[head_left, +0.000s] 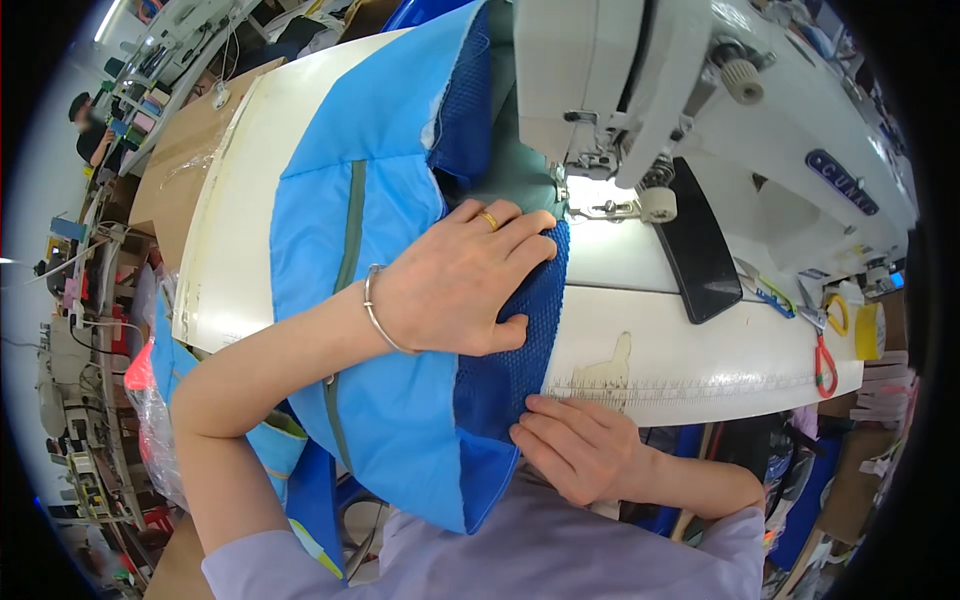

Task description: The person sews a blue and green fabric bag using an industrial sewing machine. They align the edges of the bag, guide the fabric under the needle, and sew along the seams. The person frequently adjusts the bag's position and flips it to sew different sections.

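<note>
Head view shows a blue fabric panel [400,410] across the table [700,365], mesh edge [545,310] just beside the sewing-machine presser foot [561,185], left hand [455,275] fingers spread, pressing, right hand [585,450] fingers touching, pinching or not I cannot tell; uneven pulling could pucker it.

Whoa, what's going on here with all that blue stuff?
Someone is sitting at a white sewing machine with a big piece of light blue fabric that has dark blue mesh along one side. Their left hand presses on the mesh near the needle area, and their right hand touches its edge lower down. I can't tell if the machine is running.
</note>
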`<control>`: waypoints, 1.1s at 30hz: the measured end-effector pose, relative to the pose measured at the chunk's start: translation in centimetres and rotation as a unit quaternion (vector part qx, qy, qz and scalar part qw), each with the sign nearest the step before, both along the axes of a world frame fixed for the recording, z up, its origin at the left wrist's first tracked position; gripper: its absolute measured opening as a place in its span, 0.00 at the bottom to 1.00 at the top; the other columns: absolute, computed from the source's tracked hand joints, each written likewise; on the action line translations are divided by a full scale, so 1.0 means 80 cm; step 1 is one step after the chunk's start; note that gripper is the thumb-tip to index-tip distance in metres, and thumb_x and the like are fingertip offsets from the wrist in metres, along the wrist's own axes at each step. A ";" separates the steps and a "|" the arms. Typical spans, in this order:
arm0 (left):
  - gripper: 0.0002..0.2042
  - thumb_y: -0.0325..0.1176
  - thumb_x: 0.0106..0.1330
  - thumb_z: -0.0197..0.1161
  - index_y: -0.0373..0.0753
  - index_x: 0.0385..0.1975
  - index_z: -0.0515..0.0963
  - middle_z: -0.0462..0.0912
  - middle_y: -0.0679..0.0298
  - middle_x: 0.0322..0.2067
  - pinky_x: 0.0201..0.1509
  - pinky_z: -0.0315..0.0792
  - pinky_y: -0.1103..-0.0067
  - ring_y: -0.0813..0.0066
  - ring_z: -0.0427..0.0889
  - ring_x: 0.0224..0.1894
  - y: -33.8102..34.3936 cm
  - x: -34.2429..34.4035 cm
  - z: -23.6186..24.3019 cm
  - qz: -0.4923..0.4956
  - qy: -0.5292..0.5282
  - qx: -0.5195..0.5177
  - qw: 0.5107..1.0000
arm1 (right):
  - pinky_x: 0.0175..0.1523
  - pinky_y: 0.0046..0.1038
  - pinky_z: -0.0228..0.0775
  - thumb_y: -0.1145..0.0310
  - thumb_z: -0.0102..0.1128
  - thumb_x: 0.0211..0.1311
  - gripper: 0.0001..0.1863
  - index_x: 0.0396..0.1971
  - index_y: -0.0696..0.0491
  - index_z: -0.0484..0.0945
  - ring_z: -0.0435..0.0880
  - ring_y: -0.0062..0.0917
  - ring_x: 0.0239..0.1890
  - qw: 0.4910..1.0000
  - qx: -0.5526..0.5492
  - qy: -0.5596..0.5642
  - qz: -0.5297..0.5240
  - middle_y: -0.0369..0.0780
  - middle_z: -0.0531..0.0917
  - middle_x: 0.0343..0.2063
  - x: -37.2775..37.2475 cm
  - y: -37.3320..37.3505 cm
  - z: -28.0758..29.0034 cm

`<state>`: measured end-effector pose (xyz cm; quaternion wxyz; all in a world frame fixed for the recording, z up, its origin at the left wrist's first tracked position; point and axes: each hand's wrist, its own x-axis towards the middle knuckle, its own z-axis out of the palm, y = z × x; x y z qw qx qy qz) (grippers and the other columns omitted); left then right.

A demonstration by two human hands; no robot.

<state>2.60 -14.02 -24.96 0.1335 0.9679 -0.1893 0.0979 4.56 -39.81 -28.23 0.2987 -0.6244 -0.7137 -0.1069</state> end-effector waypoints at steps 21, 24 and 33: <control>0.30 0.40 0.49 0.74 0.36 0.53 0.76 0.78 0.52 0.59 0.61 0.72 0.65 0.53 0.76 0.56 0.019 0.023 -0.005 -0.011 -0.024 0.000 1.000 | 0.48 0.30 0.82 0.71 0.66 0.54 0.14 0.39 0.62 0.85 0.88 0.36 0.47 1.000 -0.013 -0.010 0.019 0.46 0.86 0.39 0.031 0.014 0.004; 0.30 0.40 0.49 0.75 0.36 0.53 0.76 0.78 0.52 0.59 0.62 0.73 0.65 0.53 0.77 0.57 0.021 0.030 -0.005 -0.014 -0.020 0.000 1.000 | 0.48 0.30 0.82 0.71 0.66 0.54 0.14 0.40 0.61 0.84 0.88 0.36 0.47 1.000 -0.012 -0.015 0.021 0.45 0.86 0.39 0.037 0.014 0.002; 0.24 0.39 0.56 0.73 0.32 0.51 0.81 0.82 0.50 0.58 0.67 0.73 0.63 0.51 0.79 0.61 0.028 0.040 0.030 -0.004 0.045 0.062 0.997 | 0.44 0.30 0.82 0.72 0.66 0.50 0.14 0.39 0.58 0.83 0.87 0.32 0.44 1.000 0.011 -0.008 0.000 0.42 0.84 0.37 0.070 0.034 0.001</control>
